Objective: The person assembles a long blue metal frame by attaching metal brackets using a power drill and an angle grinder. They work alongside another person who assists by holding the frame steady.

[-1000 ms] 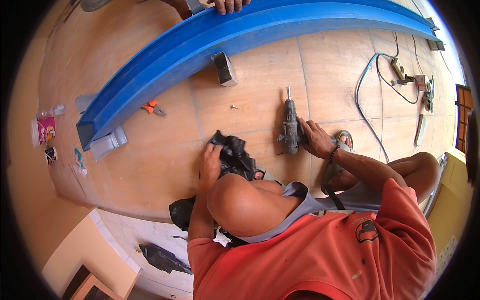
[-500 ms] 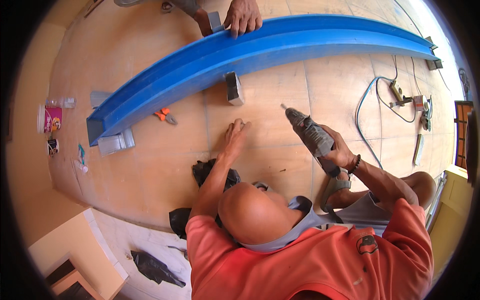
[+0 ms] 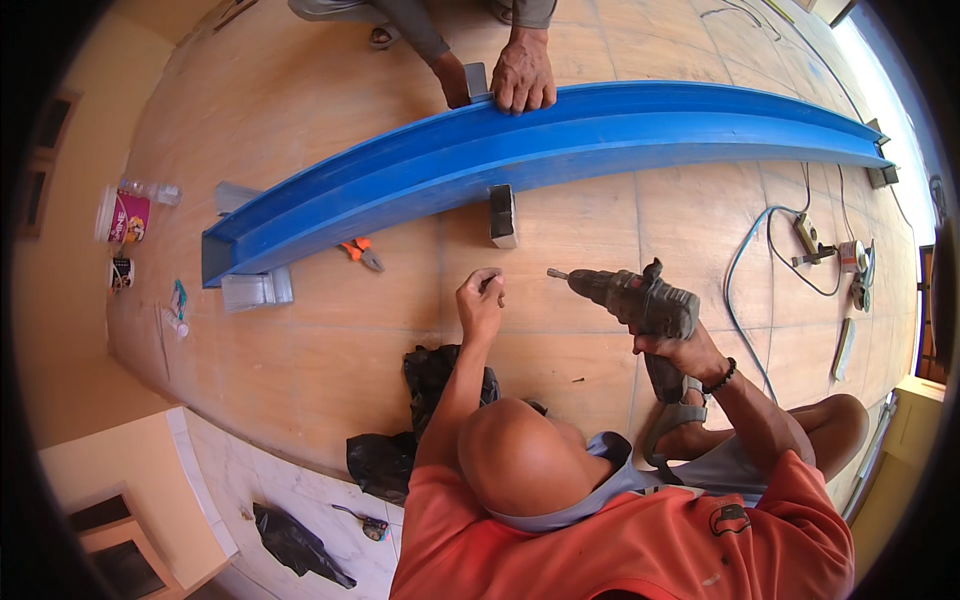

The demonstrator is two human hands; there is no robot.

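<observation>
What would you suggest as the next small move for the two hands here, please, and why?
Probably bring the left hand to the tip of the power drill. Its fingers are pinched as if on something small, too small to identify; the right hand holds the drill level, bit pointing toward them, short of the blue beam.

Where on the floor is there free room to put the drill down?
Bare floor lies between the pliers and the black bag, left of the left hand. Right of the drill, the blue cable and small tools crowd the floor.
</observation>
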